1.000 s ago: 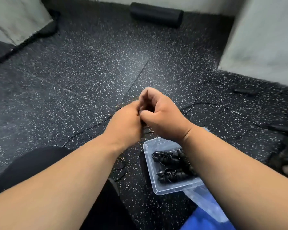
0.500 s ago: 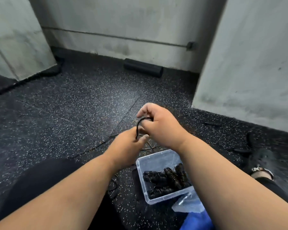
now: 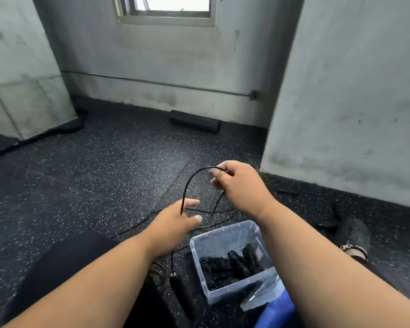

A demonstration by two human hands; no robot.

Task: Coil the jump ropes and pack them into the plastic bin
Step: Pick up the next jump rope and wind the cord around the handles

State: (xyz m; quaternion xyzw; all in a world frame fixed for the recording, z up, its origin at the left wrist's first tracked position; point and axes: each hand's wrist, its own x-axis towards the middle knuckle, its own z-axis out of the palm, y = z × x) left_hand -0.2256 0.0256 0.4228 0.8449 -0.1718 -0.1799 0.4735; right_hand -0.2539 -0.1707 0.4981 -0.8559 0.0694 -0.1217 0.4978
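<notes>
A thin black jump rope (image 3: 189, 183) arches between my two hands above the speckled floor. My right hand (image 3: 237, 183) pinches its upper end at the fingertips. My left hand (image 3: 178, 221) holds the lower part of the arch between thumb and fingers. More of the rope trails on the floor (image 3: 208, 211) beneath the hands, and a black handle (image 3: 175, 280) lies near my left forearm. The clear plastic bin (image 3: 199, 254) stands on the floor under my right forearm with several coiled black ropes (image 3: 232, 266) inside.
A black foam roller (image 3: 194, 124) lies by the far wall. Concrete pillars stand at left and right. A clear lid (image 3: 260, 297) and something blue (image 3: 275, 313) sit beside the bin. A foot in a sandal (image 3: 353, 245) rests at the right.
My hands have moved apart, the right one rising and drawing a loop of rope up out of the left. The head has tilted up, showing the wall and window.
</notes>
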